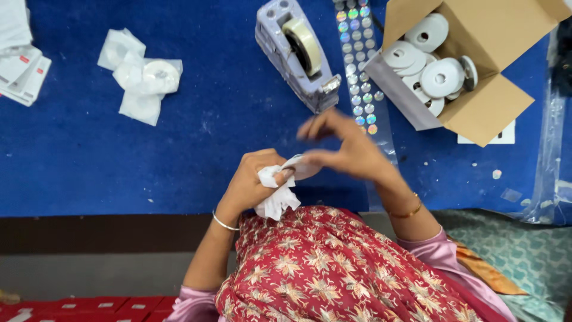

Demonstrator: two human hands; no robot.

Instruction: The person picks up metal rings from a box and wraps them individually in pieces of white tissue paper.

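Centre frame: your left hand (253, 179) grips a white plastic-wrapped disc (285, 179); your right hand's (345, 146) fingers pinch near its edge. Loose wrap could slip; tape dispenser (298, 53) blade sits close above.

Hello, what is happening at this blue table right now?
A person holds a crumpled white plastic pouch in the left hand, while the right hand pinches its top edge. A grey tape dispenser and a strip of shiny round stickers lie just ahead. An open cardboard box holds white discs.
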